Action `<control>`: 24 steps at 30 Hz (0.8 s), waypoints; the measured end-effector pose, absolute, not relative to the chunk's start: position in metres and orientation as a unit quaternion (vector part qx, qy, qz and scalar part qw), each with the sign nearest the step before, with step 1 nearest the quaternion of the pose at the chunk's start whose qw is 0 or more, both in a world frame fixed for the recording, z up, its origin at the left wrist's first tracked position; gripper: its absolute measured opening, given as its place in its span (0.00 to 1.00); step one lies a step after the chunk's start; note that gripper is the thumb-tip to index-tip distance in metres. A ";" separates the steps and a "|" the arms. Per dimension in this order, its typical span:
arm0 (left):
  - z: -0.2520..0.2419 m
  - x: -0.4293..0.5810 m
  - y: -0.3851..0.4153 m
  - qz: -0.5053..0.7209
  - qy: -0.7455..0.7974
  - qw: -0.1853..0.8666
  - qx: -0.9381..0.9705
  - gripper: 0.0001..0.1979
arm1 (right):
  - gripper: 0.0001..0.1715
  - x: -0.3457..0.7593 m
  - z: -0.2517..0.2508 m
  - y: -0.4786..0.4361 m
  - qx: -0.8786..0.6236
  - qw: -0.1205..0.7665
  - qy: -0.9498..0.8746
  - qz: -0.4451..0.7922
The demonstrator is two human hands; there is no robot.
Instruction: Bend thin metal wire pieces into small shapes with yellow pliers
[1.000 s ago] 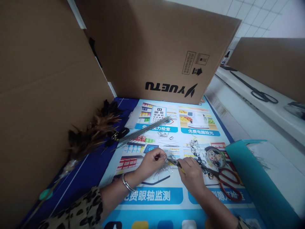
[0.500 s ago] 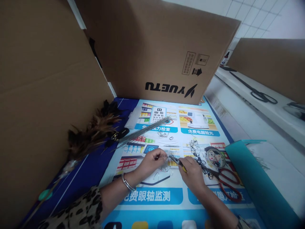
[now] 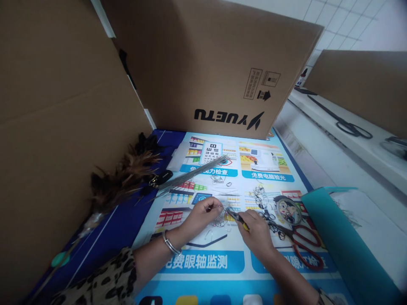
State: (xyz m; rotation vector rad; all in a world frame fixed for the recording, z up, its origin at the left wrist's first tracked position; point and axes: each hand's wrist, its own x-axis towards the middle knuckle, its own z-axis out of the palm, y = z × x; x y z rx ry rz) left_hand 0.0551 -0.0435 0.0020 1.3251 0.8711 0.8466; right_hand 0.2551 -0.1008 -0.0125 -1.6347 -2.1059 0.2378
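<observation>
Thumb and fingers of my left hand point(image 3: 208, 210) pinch a thin metal wire near the middle of the printed mat. My right hand point(image 3: 255, 231) is wrapped round a pair of pliers point(image 3: 234, 215) with yellow on the handle. The pliers' jaws point left and meet the wire just beyond my left fingertips. Below them lies a loose tangle of bent wire pieces point(image 3: 219, 221). A bundle of long straight wires point(image 3: 193, 171) lies slantwise behind my left hand. To the right rest black rings and small wire loops point(image 3: 262, 197).
Red-handled scissors point(image 3: 307, 241) and a round clear dish point(image 3: 288, 211) lie right of my right hand. A teal box point(image 3: 343, 237) stands at the right edge. Brown feathers point(image 3: 127, 169) lie left, beside cardboard walls point(image 3: 210, 63). Black scissors point(image 3: 349, 127) rest on the white ledge.
The pliers' handles have tilted slightly while the jaws stay at the wire. Both hands are almost where they were.
</observation>
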 end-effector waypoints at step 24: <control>-0.001 0.053 -0.039 0.313 0.359 0.638 0.605 0.08 | 0.07 0.253 -0.009 -0.098 -0.595 0.262 -0.737 0.186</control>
